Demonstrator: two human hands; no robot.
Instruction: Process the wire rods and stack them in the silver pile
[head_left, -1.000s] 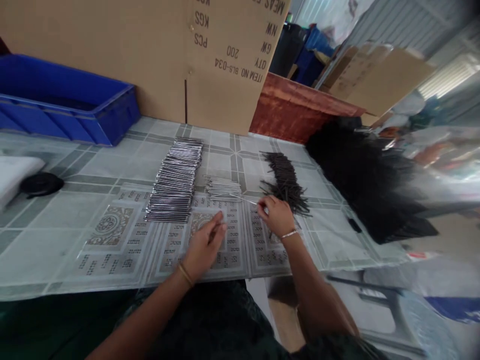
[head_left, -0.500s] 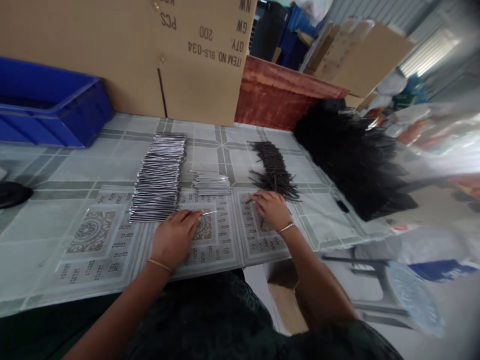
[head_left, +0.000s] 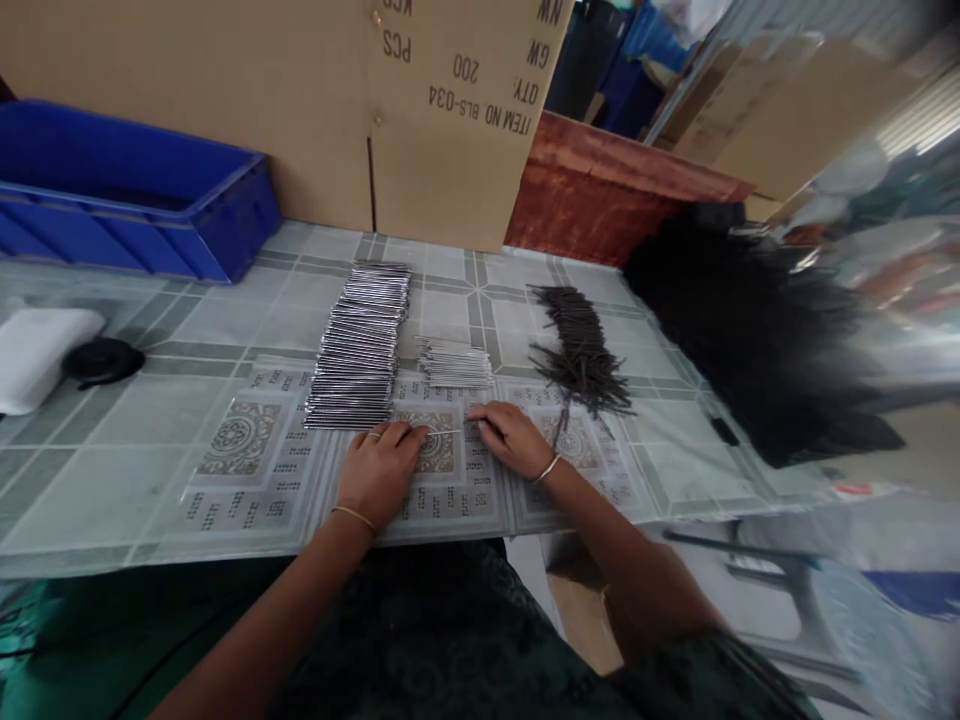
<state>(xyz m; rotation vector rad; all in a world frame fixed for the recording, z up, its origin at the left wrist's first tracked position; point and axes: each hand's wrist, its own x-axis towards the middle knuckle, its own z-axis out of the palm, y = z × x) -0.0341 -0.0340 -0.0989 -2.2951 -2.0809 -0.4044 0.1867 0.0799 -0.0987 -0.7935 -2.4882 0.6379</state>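
My left hand [head_left: 381, 470] rests low over the patterned table cover, its fingers closed on a thin silver rod [head_left: 448, 431] that points right. Facing it, my right hand [head_left: 516, 440] pinches a short dark stick [head_left: 472, 419], mostly covered by the fingers. A small gap separates the rod's tip from the right fingertips. Just beyond the hands lies a small bundle of thin silver rods [head_left: 456, 364]. A long row of larger silver rods [head_left: 358, 345] is stacked to its left. To its right, thin dark sticks [head_left: 581, 345] form a loose pile.
A blue plastic crate [head_left: 232, 215] stands at the back left, beside a large cardboard sheet [head_left: 442, 180]. A black round object [head_left: 103, 360] and a white object [head_left: 45, 350] lie at the left. A black heap [head_left: 735, 330] covers the table's right end.
My right hand has moved left from beside the dark pile toward the silver rod, carrying the dark stick. My left hand keeps hold of the rod. The camera view has swung left.
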